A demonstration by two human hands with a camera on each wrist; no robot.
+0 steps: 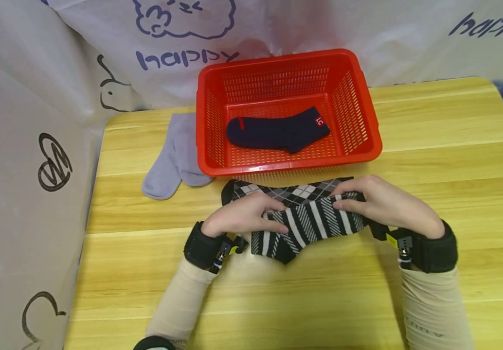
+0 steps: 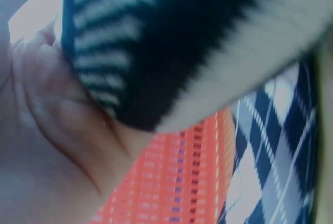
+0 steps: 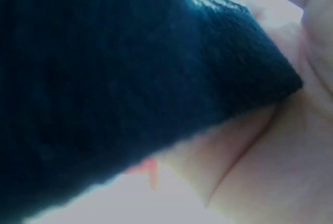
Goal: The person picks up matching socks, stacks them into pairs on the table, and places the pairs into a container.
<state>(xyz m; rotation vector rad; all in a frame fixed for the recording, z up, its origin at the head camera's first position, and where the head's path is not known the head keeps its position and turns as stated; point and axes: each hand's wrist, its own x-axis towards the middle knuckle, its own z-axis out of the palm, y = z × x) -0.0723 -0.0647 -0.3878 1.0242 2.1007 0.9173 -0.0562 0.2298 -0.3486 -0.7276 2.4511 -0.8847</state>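
Observation:
A black-and-white striped sock (image 1: 317, 221) is stretched between both hands in the head view, its dark heel corner hanging at the lower left. My left hand (image 1: 249, 215) pinches its upper left part between thumb and fingers, and the left wrist view shows the striped knit (image 2: 104, 36) against the palm. At the other end my right hand (image 1: 391, 204) pinches the sock; its dark fabric (image 3: 130, 73) fills much of the right wrist view. Just behind, an argyle sock (image 1: 306, 192) in black, grey and white lies partly hidden by the striped sock and the hands.
A red plastic basket (image 1: 288, 167) stands at the back of the wooden table (image 1: 146, 272), with a navy sock (image 1: 273, 132) inside. Grey socks (image 1: 168, 160) lie at its left, partly covered by the basket. White printed cloth (image 1: 321, 29) hangs behind the table.

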